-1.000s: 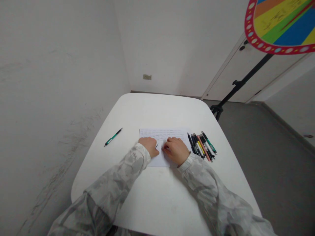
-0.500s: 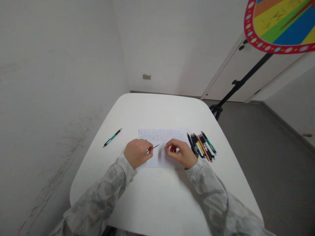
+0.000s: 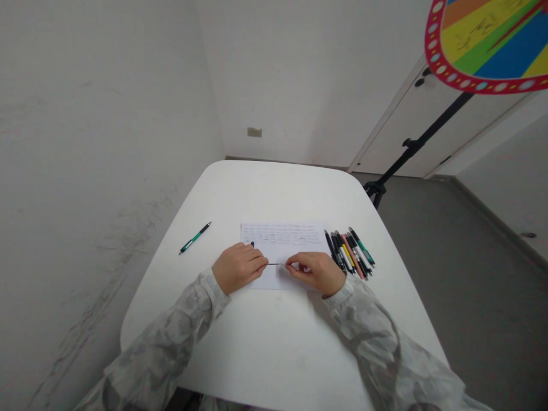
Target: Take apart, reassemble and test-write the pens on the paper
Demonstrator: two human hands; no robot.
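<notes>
My left hand [image 3: 240,266] is closed, pinching a thin dark pen refill [image 3: 274,264] that points right. A small black end of something [image 3: 252,244] shows just above its knuckles; the rest is hidden by the hand. Opposite it, my right hand [image 3: 317,270] has thumb and forefinger pinched together at the refill's pale tip. Whatever lies between those fingertips is too small to name. Both hands are over a sheet of paper [image 3: 282,229] with lines of handwriting across its upper part.
Beside my right hand lies a group of several pens [image 3: 351,254] in mixed colours. One green and black pen [image 3: 195,238] lies apart at the left of the white table [image 3: 274,191]. A colourful wheel [image 3: 492,45] on a black stand [image 3: 422,141] is at the right.
The refill has swung from slanting upward to nearly level. Its tip, apart from my right fingers before, now meets them. A black end has come into view above my left hand.
</notes>
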